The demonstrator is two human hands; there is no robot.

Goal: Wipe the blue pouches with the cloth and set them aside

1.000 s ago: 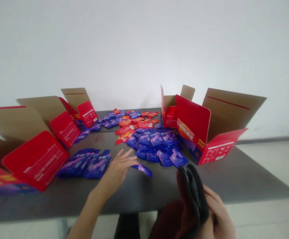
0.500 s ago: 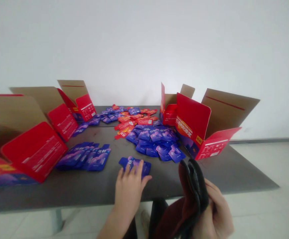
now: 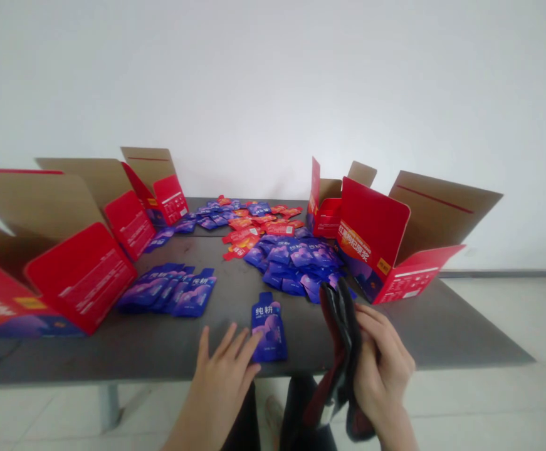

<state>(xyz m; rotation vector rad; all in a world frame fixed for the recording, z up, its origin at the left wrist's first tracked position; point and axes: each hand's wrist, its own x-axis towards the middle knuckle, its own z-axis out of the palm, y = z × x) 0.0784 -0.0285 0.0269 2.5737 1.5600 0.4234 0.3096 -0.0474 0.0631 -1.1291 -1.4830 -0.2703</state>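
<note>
A single purple-blue spouted pouch (image 3: 269,332) lies flat near the table's front edge, its spout pointing away from me. My left hand (image 3: 225,369) is palm down with fingers spread; its fingertips overlap the pouch's left side. My right hand (image 3: 380,366) grips a dark red and black folded soft item (image 3: 341,351), held upright at the table's front edge; I cannot make out its exact kind. Left of the single pouch is an overlapping row of purple pouches (image 3: 169,291). Beyond my right hand sits a heap of purple pouches (image 3: 296,260).
Open red cartons (image 3: 73,275) line the left side of the dark table (image 3: 160,357). Another open red carton (image 3: 371,241) stands at the right, with a smaller-looking one (image 3: 326,216) behind it. Red pouches (image 3: 244,238) and more purple ones (image 3: 211,216) spread toward the back wall.
The single pouch has turned from lying sideways to spout-away and sits nearer the edge. My left hand has shifted left, off most of it. My right hand has moved left with the dark item.
</note>
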